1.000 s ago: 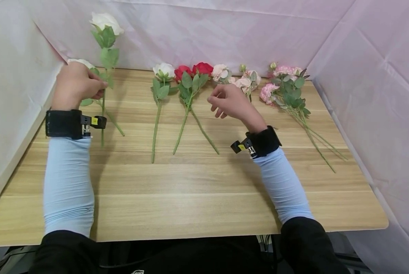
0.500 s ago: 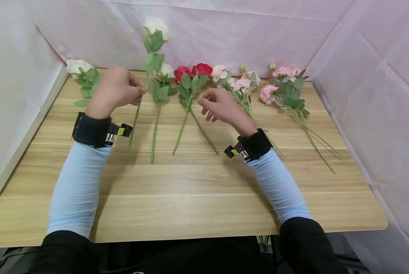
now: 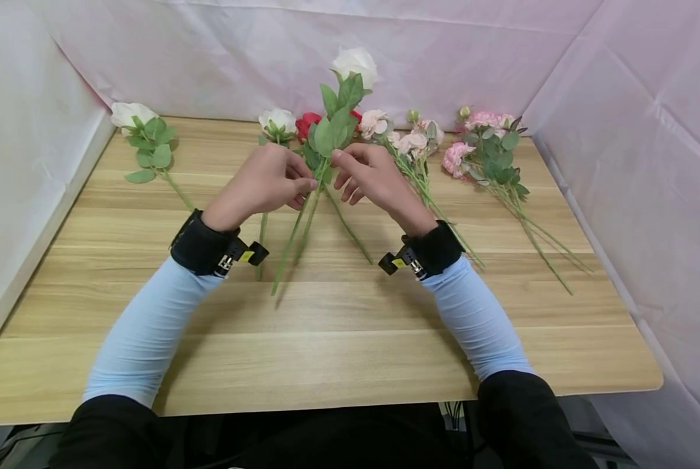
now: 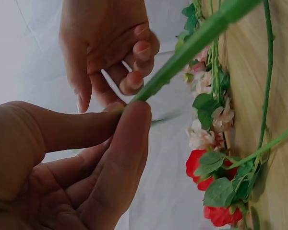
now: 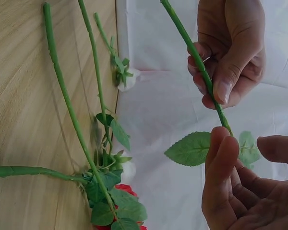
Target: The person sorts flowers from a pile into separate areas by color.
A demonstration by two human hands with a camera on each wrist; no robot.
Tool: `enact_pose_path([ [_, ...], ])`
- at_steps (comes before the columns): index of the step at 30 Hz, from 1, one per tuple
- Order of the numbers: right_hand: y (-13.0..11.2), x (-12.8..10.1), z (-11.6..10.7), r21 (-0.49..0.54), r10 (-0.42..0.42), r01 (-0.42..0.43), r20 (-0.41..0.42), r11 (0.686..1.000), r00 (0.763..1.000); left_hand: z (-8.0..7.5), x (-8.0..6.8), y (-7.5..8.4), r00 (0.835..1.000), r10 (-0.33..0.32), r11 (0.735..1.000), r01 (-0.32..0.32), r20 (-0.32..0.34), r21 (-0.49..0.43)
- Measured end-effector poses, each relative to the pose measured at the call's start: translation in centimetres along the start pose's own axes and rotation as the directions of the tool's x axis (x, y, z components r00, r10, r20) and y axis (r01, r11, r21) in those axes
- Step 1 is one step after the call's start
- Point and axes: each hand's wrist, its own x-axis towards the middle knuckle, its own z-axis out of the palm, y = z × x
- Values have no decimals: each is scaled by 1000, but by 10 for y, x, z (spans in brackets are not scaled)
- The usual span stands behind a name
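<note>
My left hand (image 3: 268, 182) pinches the green stem (image 4: 182, 56) of a white rose (image 3: 356, 67) between thumb and forefinger. The rose is held up above the table, its bloom tilted away to the back right and its stem end toward the front. My right hand (image 3: 376, 182) is beside the stem, just under the leaves (image 3: 335, 130). In the right wrist view its thumb and forefinger stand apart, with the stem (image 5: 194, 55) reaching down to the forefinger. Behind the held rose lie two red roses (image 3: 306, 122), partly hidden by its leaves.
One white rose (image 3: 277, 124) lies left of the red ones, another (image 3: 133, 116) at the far left. Pale pink flowers (image 3: 413, 143) and darker pink flowers (image 3: 458, 158) lie to the right on the wooden table (image 3: 350, 365). Pale cloth walls (image 3: 455, 58) enclose the table.
My left hand has carried the white rose from the far left to the middle, in front of the red roses. My right hand has shifted slightly left, and the rose now meets it.
</note>
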Motion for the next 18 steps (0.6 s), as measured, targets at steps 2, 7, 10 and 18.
enact_pose_path([
  [2,0,0,0,24,2,-2,-11,1000,1000,5,2,1,1000,3,1000,-3,6,-14],
  [7,2,1,2,75,1,1,-27,997,1000,14,3,2,999,24,996,-22,24,-81],
  [10,2,1,1,84,-16,19,-43,996,999,19,4,4,999,37,991,-32,34,-128],
  [18,1,2,3,27,-5,7,-66,1000,998,27,8,4,997,63,989,-57,41,-136],
])
